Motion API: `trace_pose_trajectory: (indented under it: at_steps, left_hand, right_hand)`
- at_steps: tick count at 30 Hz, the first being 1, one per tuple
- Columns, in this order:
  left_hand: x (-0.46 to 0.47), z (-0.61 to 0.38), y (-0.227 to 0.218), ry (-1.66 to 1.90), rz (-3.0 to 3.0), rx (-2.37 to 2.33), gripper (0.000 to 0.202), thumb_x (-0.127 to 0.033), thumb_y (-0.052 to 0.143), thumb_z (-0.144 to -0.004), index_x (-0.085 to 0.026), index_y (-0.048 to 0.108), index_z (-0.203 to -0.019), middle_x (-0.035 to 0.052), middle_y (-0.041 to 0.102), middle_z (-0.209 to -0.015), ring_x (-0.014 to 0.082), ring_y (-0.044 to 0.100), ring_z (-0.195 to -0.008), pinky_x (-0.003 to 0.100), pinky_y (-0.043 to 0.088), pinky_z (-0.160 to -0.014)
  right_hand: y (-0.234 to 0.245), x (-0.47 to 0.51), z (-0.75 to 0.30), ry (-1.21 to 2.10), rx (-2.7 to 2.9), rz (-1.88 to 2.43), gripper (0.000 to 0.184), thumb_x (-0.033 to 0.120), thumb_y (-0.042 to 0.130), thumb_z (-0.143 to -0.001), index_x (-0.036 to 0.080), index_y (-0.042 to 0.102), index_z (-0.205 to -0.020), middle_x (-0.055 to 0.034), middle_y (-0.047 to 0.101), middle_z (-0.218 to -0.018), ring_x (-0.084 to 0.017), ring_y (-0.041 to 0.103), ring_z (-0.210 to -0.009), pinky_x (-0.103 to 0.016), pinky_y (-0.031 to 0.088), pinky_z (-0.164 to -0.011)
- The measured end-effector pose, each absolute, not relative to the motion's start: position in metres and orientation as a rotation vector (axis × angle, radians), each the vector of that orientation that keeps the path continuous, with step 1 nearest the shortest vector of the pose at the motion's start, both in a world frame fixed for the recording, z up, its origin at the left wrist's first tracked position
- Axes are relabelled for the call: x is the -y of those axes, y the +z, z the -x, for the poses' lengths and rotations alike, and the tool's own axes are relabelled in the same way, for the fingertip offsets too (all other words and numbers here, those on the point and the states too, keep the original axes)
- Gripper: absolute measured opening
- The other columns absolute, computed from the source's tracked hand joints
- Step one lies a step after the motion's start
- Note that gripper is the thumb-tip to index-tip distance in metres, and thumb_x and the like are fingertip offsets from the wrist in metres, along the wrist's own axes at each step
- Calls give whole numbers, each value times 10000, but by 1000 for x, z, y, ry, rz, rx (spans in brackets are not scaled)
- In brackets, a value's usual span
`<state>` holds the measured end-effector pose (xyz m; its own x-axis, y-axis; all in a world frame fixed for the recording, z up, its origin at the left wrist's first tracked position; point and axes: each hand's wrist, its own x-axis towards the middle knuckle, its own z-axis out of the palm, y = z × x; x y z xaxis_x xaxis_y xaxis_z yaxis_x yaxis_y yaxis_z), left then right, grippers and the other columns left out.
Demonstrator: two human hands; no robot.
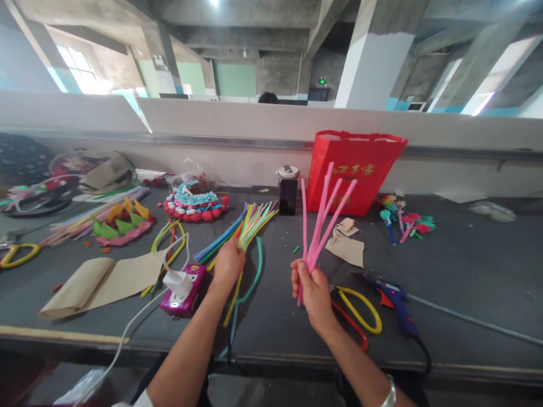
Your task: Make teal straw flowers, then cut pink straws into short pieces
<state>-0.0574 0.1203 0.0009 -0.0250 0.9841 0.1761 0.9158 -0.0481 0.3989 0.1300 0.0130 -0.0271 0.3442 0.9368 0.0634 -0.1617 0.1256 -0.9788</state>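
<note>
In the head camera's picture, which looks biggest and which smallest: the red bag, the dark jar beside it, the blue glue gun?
1. Red bag, plainly largest.
2. Glue gun.
3. Jar, smallest.
The glue gun lies nearer the camera than the jar, so their order is unsure.

Long dark desk [466, 271] across whole width, pale strip along near edge. Low white partition [237, 121] behind desk, grey rail along its foot. Beyond partition: bare concrete ceiling [237, 22] with heavy beams, one lamp glowing at top. Thick white pillar [373, 62] right of centre. Green panels on far wall [235, 79]. Bright windows [78, 68] far left and far right, daylight flooding in. Small green sign lit beside pillar.
</note>
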Motion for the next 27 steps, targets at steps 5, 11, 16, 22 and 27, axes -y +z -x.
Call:
trace_pose_trajectory:
  at_steps: [5, 11, 16, 22, 27]
  left_hand:
    - [-134, 76, 4, 800, -1897, -2119, 368, -148, 382, -887, -103, 620, -1163, 92, 735, -922, 203, 678, -821, 259, 485, -692]
    - [-134, 82, 7, 836, -1869, -2195, 445, -141, 426, -876, -78, 543, -1301, 161, 695, -1112, 248, 653, -1018, 304, 493, -836]
    - [-122, 74, 9, 757, -1999, -2260, 570, -107, 436, -853, -132, 455, -1422, 206, 588, -1206, 317, 593, -1071, 410, 461, -897]
    - [-107, 59, 16, 659, -2191, -2271, 520, -145, 476, -855, -270, 553, -1354, 161, 540, -1246, 367, 495, -1126, 503, 406, -907]
    - [-116, 41, 20, 519, -2465, -2060, 392, -262, 494, -892, -333, 640, -1249, 105, 481, -1342, 323, 434, -1186, 436, 393, -913]
  right_hand:
    - [-25, -12, -130, 996, 870, 1135, 431, 606, 585, -862, 178, 627, -891, 45, 537, -624, -68, 479, -450, -167, 433, -374]
    - [-26, -12, -131, 1031, 888, 1146, 434, 606, 597, -852, 175, 631, -889, 46, 535, -618, -69, 479, -448, -163, 424, -362]
    - [-28, -11, -129, 1051, 902, 1152, 429, 605, 599, -849, 178, 631, -879, 48, 533, -609, -70, 476, -443, -163, 422, -354]
    - [-26, -10, -127, 1077, 917, 1147, 423, 600, 601, -849, 179, 629, -875, 48, 534, -602, -73, 474, -444, -161, 422, -352]
    - [-22, -12, -129, 1085, 919, 1148, 421, 595, 597, -852, 177, 633, -884, 46, 538, -609, -75, 479, -452, -163, 425, -357]
